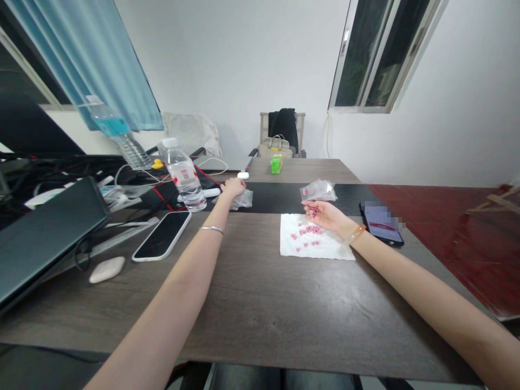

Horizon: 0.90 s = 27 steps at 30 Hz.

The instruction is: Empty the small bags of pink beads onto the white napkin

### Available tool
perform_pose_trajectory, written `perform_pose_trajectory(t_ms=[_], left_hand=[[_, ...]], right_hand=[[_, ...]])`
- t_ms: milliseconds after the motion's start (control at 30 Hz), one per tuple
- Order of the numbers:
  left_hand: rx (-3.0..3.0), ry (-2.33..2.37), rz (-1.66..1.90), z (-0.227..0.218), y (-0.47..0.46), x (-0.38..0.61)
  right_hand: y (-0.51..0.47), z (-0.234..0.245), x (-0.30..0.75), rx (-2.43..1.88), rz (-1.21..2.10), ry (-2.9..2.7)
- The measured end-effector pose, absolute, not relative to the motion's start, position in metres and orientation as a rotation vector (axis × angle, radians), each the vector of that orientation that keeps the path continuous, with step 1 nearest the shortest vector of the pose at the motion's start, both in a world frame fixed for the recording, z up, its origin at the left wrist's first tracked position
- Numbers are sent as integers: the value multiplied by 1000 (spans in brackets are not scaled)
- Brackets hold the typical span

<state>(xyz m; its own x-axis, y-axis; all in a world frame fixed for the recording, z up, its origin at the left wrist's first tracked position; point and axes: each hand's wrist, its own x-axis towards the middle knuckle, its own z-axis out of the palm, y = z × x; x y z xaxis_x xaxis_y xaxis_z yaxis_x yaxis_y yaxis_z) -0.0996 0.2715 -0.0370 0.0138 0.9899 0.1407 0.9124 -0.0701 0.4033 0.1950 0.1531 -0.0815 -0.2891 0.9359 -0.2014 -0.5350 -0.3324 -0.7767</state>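
Note:
My left hand (233, 187) reaches over a clear plastic bag (242, 200) on the black strip of the table. Its fingers curl downward, and their tips are partly hidden, so whether they pinch the bag is unclear. Palm up, my right hand (327, 215) holds several small dark pink beads (314, 213) in its curled fingers. Below it lies a white tissue (290, 250) with many pink beads (312, 230) scattered on it. Just behind this hand sits another clear plastic bag (319, 190) with some pink pieces inside.
To the left are a white-cased phone (162, 236), a white mouse (107, 270), a laptop (52, 233), cables and two water bottles (184, 176) (117, 132). Another phone (382, 223) lies at the right edge. A green box (276, 164) stands farther back.

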Motion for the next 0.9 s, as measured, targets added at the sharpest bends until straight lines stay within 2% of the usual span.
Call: perform_pose_trajectory(t_ms=[133,467,900], left_hand=[[2200,2121,498,-54,263,-81],[2214,2050,159,-81,263,-73],[2332,2070,274,-82,258,-73]], right_hand=[[153,-81,195,-808,1797,-764],[148,-78,191,-820,1760,-887],[143,-75,187,-835,1699,-969]])
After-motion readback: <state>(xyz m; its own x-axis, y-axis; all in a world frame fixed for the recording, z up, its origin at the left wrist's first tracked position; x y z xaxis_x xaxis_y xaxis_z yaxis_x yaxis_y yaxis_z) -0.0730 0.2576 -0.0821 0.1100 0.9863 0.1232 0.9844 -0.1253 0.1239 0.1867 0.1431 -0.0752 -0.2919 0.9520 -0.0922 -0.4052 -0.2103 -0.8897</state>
